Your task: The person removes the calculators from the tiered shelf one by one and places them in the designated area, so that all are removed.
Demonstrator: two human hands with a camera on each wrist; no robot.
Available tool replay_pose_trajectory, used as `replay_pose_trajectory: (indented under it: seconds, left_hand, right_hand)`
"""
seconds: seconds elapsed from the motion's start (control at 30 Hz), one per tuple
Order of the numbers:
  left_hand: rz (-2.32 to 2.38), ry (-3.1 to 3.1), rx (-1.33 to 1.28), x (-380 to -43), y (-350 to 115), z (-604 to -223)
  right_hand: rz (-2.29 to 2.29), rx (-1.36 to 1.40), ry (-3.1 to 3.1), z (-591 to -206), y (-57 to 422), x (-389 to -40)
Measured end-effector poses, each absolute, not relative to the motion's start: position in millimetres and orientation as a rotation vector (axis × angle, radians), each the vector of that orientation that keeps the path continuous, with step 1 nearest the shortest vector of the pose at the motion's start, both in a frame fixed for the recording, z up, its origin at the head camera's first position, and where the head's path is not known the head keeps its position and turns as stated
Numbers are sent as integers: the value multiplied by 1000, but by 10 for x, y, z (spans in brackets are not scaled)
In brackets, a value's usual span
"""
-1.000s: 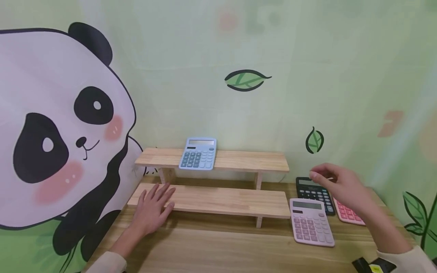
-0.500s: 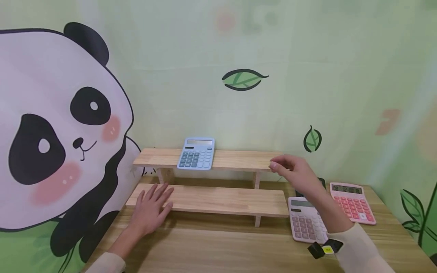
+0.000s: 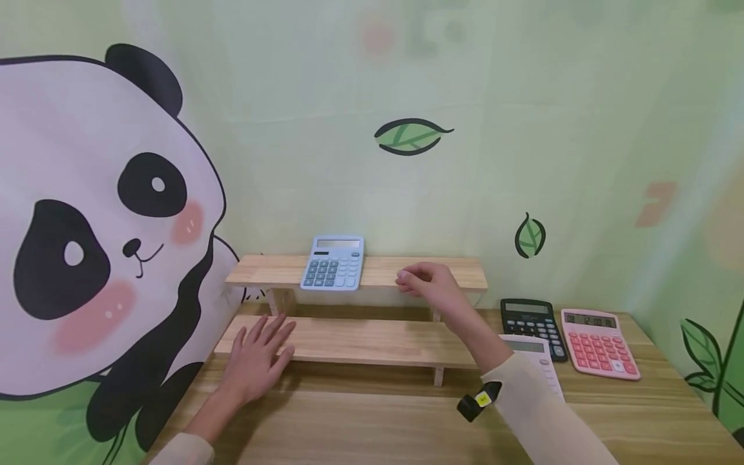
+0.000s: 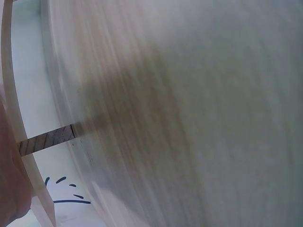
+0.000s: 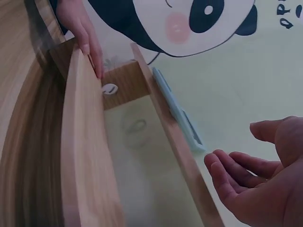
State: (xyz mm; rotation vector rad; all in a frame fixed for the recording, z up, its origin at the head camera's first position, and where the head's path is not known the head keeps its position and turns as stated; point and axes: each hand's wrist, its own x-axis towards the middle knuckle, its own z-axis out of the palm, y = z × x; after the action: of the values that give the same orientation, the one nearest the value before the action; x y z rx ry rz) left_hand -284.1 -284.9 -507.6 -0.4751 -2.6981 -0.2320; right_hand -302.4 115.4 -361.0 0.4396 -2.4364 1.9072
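Observation:
A light blue calculator [image 3: 333, 263] lies on the upper wooden shelf [image 3: 267, 268], left of its middle. My right hand [image 3: 433, 284] hovers by that shelf, to the calculator's right, with nothing in it. The right wrist view shows the right hand [image 5: 265, 175] with loosely bent fingers, thumb apart, and the blue calculator [image 5: 177, 111] edge-on beyond the fingertips. My left hand [image 3: 256, 361] rests with spread fingers on the left end of the lower wooden shelf [image 3: 372, 339]. Only part of the left hand [image 4: 12, 177] shows in the left wrist view.
On the table [image 3: 360, 426] to the right lie a black calculator [image 3: 529, 318], a pink one [image 3: 601, 342] and a pale pink one [image 3: 531, 345] partly hidden by the right forearm. Behind stands a green backdrop [image 3: 290, 161] with a printed panda [image 3: 116, 226].
My right hand has moved left from above the calculators on the table to the upper shelf, near the blue calculator. The left hand has stayed on the lower shelf.

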Motion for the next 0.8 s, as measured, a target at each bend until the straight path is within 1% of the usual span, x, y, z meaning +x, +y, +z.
replay_pose_trajectory:
  seconds: [0.37,0.57,0.8]
  left_hand:
    - [-239,-2733,-464,-2853,-2864,-5084]
    - [-231,-2719,-474,-2859,-2856,-5074]
    - [-237,-2735,-473,-2864,-2860,-5082]
  right_hand:
    - [2210,349,-2426,-3730,564,-3108]
    - [2278,335,-2477,-3779,405,-3110]
    - [2494,237,-2378,-3834,262,-3158]
